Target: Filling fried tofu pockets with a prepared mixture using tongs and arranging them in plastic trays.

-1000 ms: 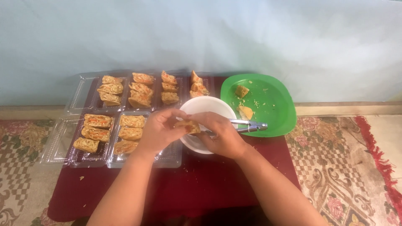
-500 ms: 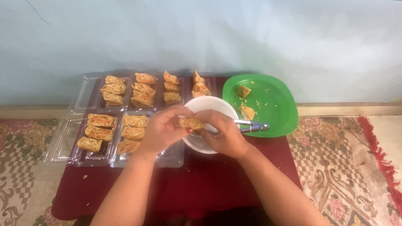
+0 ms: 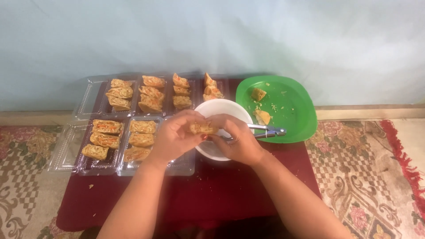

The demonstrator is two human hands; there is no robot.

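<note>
Above the white bowl (image 3: 221,108), at the centre of the dark red table (image 3: 212,194), a filled roll piece (image 3: 202,128) is held between both hands. The left hand (image 3: 175,137) is closed on its left end, with thumb and fingertips pinched around it; the right hand (image 3: 237,139) is closed on its right end in the same way, so the piece is gripped from both sides and kept clear of the bowl's rim. Metal tongs (image 3: 268,131) are seen lying at three o'clock from the hands, across the near edge of the green plate (image 3: 292,119); whether they are touched by the right hand cannot be told. On the plate, at one o'clock from the hands, two small pieces and scattered crumbs are seen. At nine to eleven o'clock, clear plastic trays (image 3: 71,146) are laid out in two rows, and cut rolls (image 3: 106,132) are packed in their compartments, several to each. The compartment just beside the left wrist appears bare. A patterned rug (image 3: 367,163) is spread beneath the table, and a pale blue wall (image 3: 212,40) is seen at twelve o'clock.
</note>
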